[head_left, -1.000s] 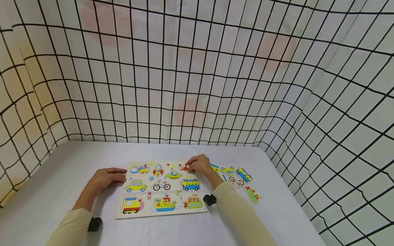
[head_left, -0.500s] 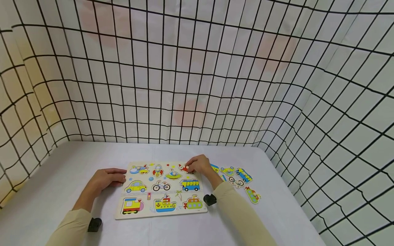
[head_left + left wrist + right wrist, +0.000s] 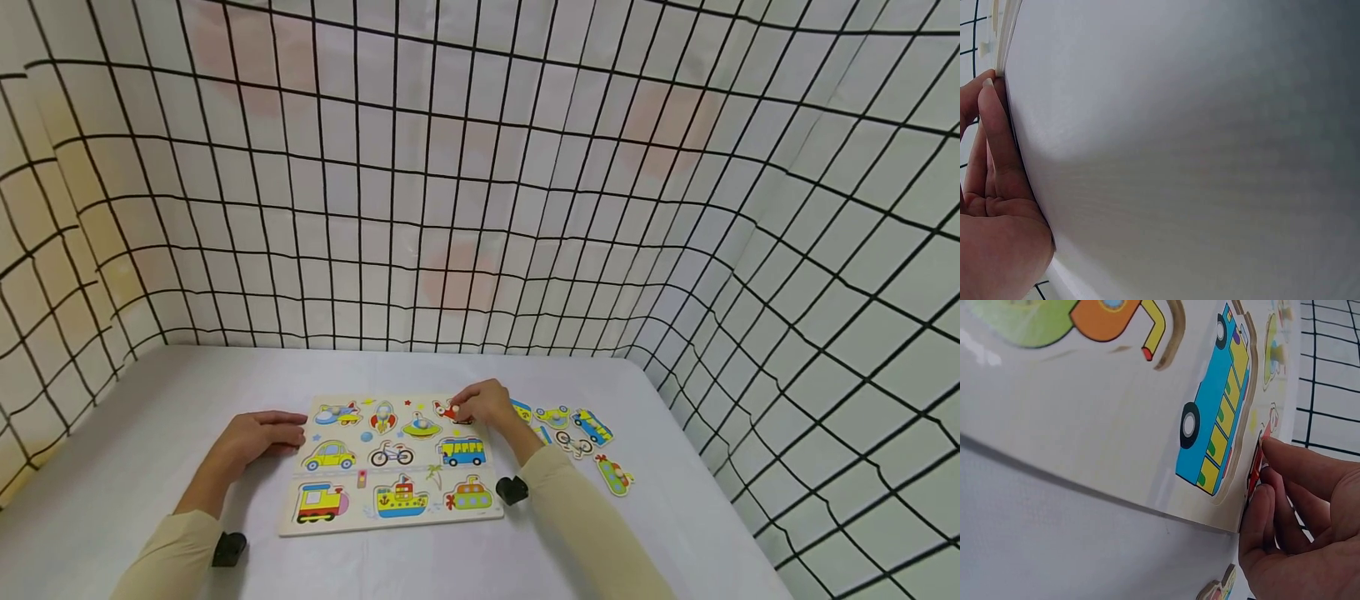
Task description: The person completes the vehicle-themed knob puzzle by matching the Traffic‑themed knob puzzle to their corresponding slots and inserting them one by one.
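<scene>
with no displacement over the last second, the right grip [image 3: 486, 402] stays pinched on the red helicopter piece [image 3: 446, 411] at the puzzle board's far right corner, the loosely extended left grip [image 3: 258, 435] touching its left edge, so seating appears unfinished.

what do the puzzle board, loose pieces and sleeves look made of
Puzzle board: probably wood or fibreboard with a glossy print; brown cut edges and a highlight show. Loose pieces: likely the same, judging by one's brown edge in the right wrist view. Sleeves: apparently matte beige cloth, going by soft folds; exact fibre unclear.
</scene>
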A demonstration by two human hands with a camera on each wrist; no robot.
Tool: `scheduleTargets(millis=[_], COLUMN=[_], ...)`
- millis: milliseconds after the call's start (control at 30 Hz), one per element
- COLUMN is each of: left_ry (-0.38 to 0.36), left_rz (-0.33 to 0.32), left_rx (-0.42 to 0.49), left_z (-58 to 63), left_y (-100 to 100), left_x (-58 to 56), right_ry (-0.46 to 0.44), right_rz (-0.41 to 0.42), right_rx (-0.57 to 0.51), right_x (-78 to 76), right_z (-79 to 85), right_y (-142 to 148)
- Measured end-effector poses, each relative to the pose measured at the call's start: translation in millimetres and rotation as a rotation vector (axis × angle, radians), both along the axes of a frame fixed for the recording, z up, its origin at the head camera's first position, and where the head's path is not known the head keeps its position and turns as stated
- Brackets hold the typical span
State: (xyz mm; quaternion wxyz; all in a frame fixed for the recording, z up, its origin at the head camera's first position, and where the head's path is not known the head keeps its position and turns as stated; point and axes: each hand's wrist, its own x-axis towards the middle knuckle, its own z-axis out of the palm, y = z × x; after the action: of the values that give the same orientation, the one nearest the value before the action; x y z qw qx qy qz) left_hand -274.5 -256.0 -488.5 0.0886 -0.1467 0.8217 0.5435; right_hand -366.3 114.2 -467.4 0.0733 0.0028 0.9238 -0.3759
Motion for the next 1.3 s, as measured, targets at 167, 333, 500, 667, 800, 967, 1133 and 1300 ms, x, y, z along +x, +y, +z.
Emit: scheduleTargets(millis=[167, 333, 500, 667, 800, 967, 1133, 1300], left_ry=[0.000, -0.004, -0.010, -0.009, -0.014, -0.013, -0.012, -0.016], left_rz=[0.002, 0.005, 0.001, -0.006, -0.001, 0.001, -0.005, -0.005], left_rx=[0.013, 0.021, 0.019, 0.016, 0.019, 0.022, 0.025, 0.027], left_z=[-0.1, 0.7, 1.5, 1.5, 2.0, 2.5, 1.0, -0.9], left_y=[0.3, 0.7, 0.7, 0.9, 0.5, -0.8, -1.6, -2.6], left_x=[-0.8, -0.4, -0.3, -1.8, -1.7, -1.5, -2.2, -3.2], right_ry=[0.011, 0.033, 0.049, 0.053, 0.061, 0.097, 0.110, 0.107], right_rz=[0.001, -0.021, -0.040, -0.055, -0.070, -0.080, -0.107, -0.144], right_rx=[0.006, 0.009, -0.003, -0.032, -0.035, 0.016, 0.044, 0.055], right_x=[2.7, 6.2, 7.3, 7.9, 9.7, 9.4, 8.2, 9.1], right_z=[2.2, 5.9, 11.0, 17.9, 23.9, 25.6, 21.6, 16.6], right_y=[4.2, 13.9, 31.3, 51.2, 64.9, 82.8, 101.7, 118.5])
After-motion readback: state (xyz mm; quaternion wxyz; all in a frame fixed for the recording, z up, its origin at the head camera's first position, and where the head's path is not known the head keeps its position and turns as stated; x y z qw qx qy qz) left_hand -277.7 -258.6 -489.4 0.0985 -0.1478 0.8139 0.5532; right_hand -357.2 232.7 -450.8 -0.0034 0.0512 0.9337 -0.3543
